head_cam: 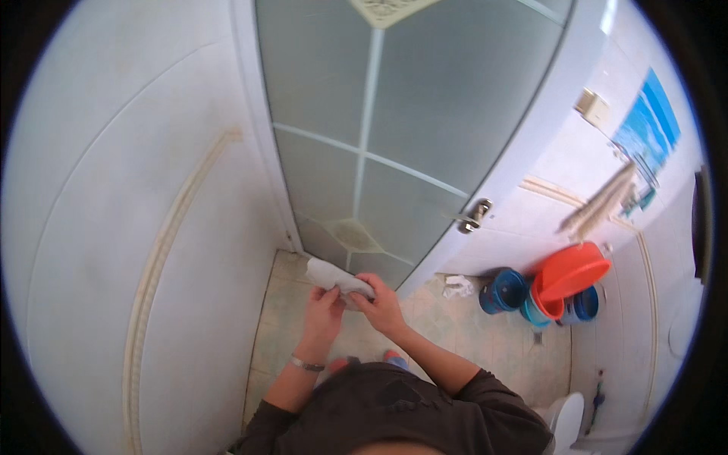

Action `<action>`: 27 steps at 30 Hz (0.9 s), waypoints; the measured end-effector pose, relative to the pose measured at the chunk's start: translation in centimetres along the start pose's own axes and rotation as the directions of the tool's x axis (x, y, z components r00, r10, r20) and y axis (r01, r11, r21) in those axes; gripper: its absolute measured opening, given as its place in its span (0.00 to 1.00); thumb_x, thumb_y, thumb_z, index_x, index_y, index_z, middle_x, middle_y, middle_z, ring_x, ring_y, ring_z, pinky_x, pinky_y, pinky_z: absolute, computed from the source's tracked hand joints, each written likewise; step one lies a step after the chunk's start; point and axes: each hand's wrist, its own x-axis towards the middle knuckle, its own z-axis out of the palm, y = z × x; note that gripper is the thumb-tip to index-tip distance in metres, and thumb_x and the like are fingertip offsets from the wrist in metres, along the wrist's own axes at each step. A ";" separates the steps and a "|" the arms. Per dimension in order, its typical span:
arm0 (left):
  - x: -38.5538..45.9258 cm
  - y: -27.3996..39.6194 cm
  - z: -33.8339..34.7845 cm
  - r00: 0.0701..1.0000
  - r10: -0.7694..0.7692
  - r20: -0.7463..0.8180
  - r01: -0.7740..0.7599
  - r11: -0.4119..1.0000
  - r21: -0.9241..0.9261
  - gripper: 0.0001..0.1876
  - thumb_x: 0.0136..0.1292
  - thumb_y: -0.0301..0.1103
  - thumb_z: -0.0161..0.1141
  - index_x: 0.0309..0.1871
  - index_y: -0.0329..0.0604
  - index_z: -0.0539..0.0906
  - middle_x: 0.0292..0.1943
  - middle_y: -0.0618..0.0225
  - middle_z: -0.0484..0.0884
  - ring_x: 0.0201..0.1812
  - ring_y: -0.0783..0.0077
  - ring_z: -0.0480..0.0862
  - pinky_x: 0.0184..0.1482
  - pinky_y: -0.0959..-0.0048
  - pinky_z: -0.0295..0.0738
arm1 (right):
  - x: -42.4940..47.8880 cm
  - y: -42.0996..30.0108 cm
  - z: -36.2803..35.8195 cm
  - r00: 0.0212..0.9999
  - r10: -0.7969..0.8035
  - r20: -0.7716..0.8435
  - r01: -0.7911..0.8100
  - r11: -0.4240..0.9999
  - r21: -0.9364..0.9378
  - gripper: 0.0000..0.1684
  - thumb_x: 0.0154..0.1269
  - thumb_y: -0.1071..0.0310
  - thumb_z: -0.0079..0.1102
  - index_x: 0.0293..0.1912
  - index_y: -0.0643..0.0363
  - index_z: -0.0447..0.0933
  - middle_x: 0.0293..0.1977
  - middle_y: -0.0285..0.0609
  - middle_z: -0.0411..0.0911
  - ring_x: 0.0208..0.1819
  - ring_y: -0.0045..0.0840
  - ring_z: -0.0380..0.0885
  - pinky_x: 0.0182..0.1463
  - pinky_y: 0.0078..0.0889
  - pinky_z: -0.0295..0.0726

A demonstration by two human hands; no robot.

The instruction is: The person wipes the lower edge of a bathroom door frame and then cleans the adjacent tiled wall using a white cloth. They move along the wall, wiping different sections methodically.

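Observation:
A folded white cloth [333, 277] is held between both hands in front of my body. My left hand [325, 311] grips its lower edge near the middle, thumb on top. My right hand [380, 303] closes around its right end. The cloth's left end sticks out free, and part of it hangs below between the hands. Behind it stands a door with frosted glass panels [421, 108] and a metal lever handle [475, 217].
Blue buckets [509, 289] and red basins [574, 270] stand by the right wall. A crumpled white cloth or paper [458, 286] lies on the tiled floor. A towel [603, 199] hangs above the basins. A toilet [569, 418] is at the lower right; a tiled wall [199, 296] rises at left.

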 end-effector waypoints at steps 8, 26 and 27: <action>-0.7 2.4 3.2 0.979 -0.047 0.199 0.004 0.977 0.212 0.30 0.60 0.20 0.52 0.66 0.45 0.59 0.59 0.63 0.66 0.60 0.64 0.70 0.57 0.59 0.72 | -0.3 1.7 -2.4 0.989 -0.139 -0.045 0.137 0.989 -0.051 0.11 0.61 0.75 0.55 0.45 0.62 0.76 0.36 0.40 0.77 0.35 0.23 0.75 0.40 0.24 0.74; -0.3 -1.5 6.3 0.910 -0.140 0.391 0.062 0.977 0.204 0.17 0.63 0.25 0.53 0.56 0.43 0.69 0.52 0.62 0.76 0.53 0.61 0.77 0.54 0.56 0.75 | 4.8 4.9 -22.6 0.778 0.055 -0.626 0.061 0.985 0.162 0.21 0.71 0.53 0.44 0.48 0.59 0.74 0.38 0.38 0.77 0.38 0.21 0.75 0.41 0.26 0.74; -0.7 -1.7 6.6 0.910 -0.146 0.388 0.069 0.976 0.205 0.17 0.63 0.25 0.52 0.56 0.44 0.69 0.52 0.62 0.75 0.54 0.61 0.77 0.53 0.55 0.75 | 6.5 5.1 -24.7 0.737 0.018 -0.676 0.073 0.992 0.106 0.20 0.72 0.57 0.46 0.51 0.63 0.72 0.39 0.38 0.76 0.37 0.20 0.73 0.38 0.23 0.74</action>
